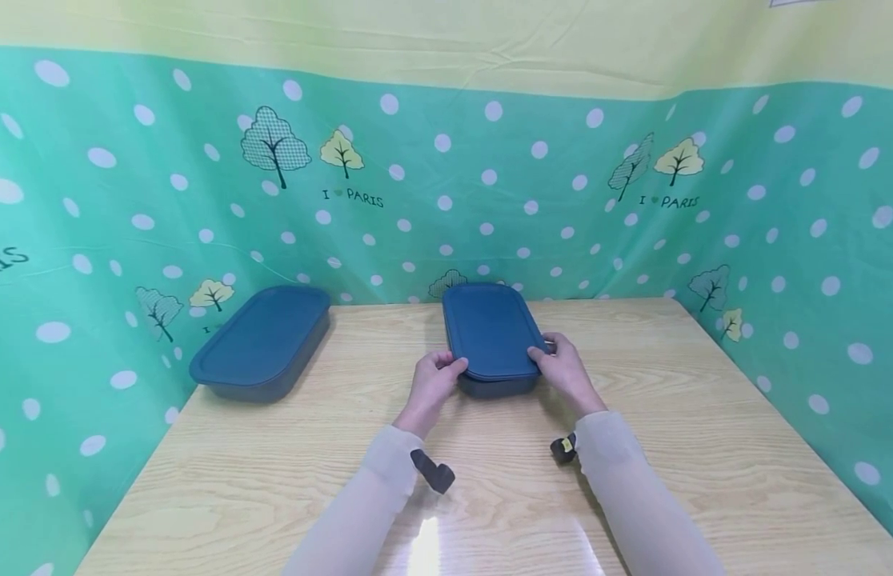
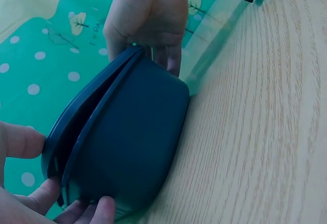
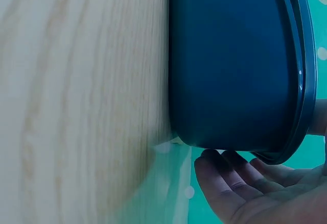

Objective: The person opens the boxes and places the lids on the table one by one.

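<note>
A dark blue rectangular container (image 1: 498,389) stands at the back middle of the table, its matching flat lid (image 1: 490,332) lying on top. Along the front, a narrow gap shows between the lid and the container's rim (image 2: 97,113). My left hand (image 1: 434,386) grips the front left corner, thumb on the lid's edge and fingers by the container's wall. At the right side, my right hand (image 1: 564,371) holds the lid's edge with the thumb on top; its other fingers (image 3: 219,180) curl beneath the rim against the side wall.
Another dark blue container (image 1: 262,390) with its lid (image 1: 266,332) on stands at the left edge of the wooden table (image 1: 634,344). A green dotted curtain (image 1: 446,160) encloses the back and both sides. Each wrist wears a black camera mount (image 1: 434,472).
</note>
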Demonstrator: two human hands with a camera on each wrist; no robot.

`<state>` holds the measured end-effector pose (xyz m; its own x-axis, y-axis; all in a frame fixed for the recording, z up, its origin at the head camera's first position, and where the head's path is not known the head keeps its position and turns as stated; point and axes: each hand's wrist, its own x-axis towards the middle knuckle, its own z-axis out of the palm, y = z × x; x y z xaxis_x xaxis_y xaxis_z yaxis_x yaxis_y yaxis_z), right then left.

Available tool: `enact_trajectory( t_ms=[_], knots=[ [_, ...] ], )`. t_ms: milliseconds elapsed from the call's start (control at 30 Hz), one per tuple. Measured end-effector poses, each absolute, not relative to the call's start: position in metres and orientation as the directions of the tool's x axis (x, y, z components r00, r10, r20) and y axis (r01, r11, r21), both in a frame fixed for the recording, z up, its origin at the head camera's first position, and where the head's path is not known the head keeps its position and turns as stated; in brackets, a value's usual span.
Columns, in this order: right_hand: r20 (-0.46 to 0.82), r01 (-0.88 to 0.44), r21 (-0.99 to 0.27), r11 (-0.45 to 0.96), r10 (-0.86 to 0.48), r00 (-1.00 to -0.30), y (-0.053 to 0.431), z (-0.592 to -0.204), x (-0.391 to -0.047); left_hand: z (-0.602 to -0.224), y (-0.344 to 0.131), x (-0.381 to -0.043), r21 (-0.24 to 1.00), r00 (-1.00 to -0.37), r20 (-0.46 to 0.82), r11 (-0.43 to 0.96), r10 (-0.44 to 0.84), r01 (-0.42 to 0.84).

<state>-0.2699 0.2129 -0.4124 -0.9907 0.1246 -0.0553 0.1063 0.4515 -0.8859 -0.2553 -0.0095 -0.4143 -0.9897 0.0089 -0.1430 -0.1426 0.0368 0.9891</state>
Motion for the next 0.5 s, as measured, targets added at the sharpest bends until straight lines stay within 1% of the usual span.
enact_trajectory(
  t_ms=[233,500],
  knots=[
    [-0.033,0.095,-0.876,0.472,0.139,-0.99,0.2137,-0.4096,-0.268,-0.4146,-0.0092,-0.2549,0.991,-0.991,-0.134,0.031,0.009,-0.134],
    [-0.046,0.107,-0.869,0.484,0.137,-0.99,0.2148,-0.4096,-0.268,-0.4137,-0.0084,-0.2546,0.991,-0.991,-0.131,0.031,0.008,-0.131]
  ],
)
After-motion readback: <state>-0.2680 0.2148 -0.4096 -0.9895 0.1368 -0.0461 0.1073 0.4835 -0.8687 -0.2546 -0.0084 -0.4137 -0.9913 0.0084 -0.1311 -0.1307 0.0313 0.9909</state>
